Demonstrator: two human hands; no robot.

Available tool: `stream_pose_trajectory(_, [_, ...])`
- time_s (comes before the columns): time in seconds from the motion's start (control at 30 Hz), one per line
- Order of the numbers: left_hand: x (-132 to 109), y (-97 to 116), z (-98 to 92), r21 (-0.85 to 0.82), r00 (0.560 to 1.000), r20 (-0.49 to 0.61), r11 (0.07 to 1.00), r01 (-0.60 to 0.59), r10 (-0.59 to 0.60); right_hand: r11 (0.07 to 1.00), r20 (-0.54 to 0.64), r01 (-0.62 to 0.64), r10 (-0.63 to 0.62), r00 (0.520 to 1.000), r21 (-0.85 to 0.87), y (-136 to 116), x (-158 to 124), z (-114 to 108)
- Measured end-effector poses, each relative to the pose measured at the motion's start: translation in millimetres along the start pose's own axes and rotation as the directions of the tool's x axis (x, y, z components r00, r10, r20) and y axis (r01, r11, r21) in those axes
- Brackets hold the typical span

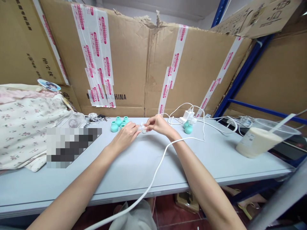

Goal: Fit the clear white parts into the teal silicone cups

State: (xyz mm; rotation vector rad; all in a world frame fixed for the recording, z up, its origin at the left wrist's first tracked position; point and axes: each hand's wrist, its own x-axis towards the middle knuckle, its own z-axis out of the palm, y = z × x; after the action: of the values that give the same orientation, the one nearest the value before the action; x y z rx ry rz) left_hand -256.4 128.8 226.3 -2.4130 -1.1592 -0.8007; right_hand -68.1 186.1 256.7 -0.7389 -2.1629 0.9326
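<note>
My left hand (129,131) and my right hand (157,125) meet over the middle of the table. The fingertips of both are pinched on a small clear-white plastic piece (142,127), whose exact shape is too small to make out. Just left of my left hand stands a group of several small round teal pots (114,126) with open necks, some partly hidden by that hand. To the right of my right hand are two more teal pots (188,129), with clear plastic pieces at their tops.
A white cable (165,153) loops across the grey table (148,172) and over my right forearm, near a white charger (188,115). At right stands a plastic cup (259,140) of beige liquid. Floral cloth (28,127) lies at left; a cardboard wall (134,64) closes the back.
</note>
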Motion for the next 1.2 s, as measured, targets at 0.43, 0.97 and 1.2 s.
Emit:
stream_pose_trajectory(0.43, [0.1, -5.0, 11.5, -0.052, 0.987, -0.142, 0.996, 0.075, -0.081, 0.984, -0.081, -0.1, 0.113, 0.99, 0.147, 4.2, 1.7, 6.3])
stream_pose_trajectory(0.97, [-7.3, -53.5, -17.0, 0.107, 0.772, -0.134, 0.765, 0.634, -0.621, 0.934, -0.287, -0.099, 0.204, 0.936, 0.342, 9.3, 1.7, -9.9])
stream_pose_trajectory(1.2, [-20.0, -68.8, -15.6, 0.13, 0.6, -0.042, 0.591, 0.796, -0.799, 0.913, -0.254, -0.117, 0.229, 0.94, 0.392, 10.6, 1.1, -10.7])
